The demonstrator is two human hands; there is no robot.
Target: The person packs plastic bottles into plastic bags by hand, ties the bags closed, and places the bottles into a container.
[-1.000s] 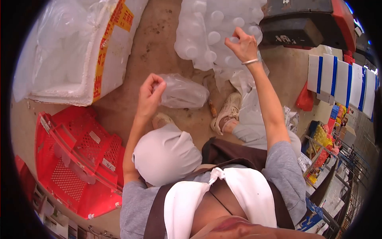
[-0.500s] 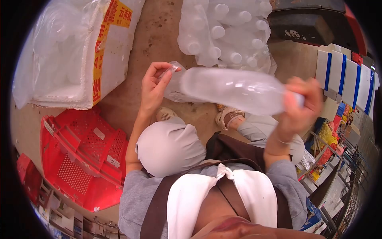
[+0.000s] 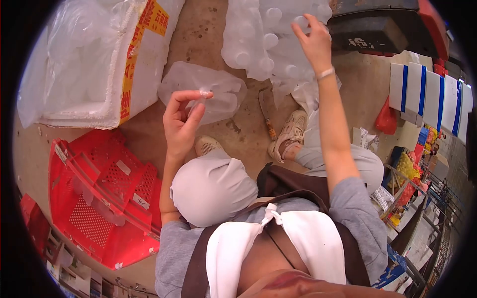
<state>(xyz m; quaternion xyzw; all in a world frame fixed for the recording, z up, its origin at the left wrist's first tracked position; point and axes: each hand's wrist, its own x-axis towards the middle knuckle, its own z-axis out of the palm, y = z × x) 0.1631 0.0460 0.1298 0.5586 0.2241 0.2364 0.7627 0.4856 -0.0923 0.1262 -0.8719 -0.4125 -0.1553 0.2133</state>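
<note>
Far right, the right hand, finger and thumb parted, flanks a white bottle cap, grip unclear; nearer left, the left hand pinches a clear plastic bag.

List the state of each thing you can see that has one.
Left hand: pinching the plastic bag
Plastic bag: bottle-like shapes showing inside
Right hand: fingertips at a bottle cap, grip unclear
Bottles: grouped, visible caps on
Foam box: open
Knife: lying on the floor
Red crate: beside the foam box, tilt unclear
</note>
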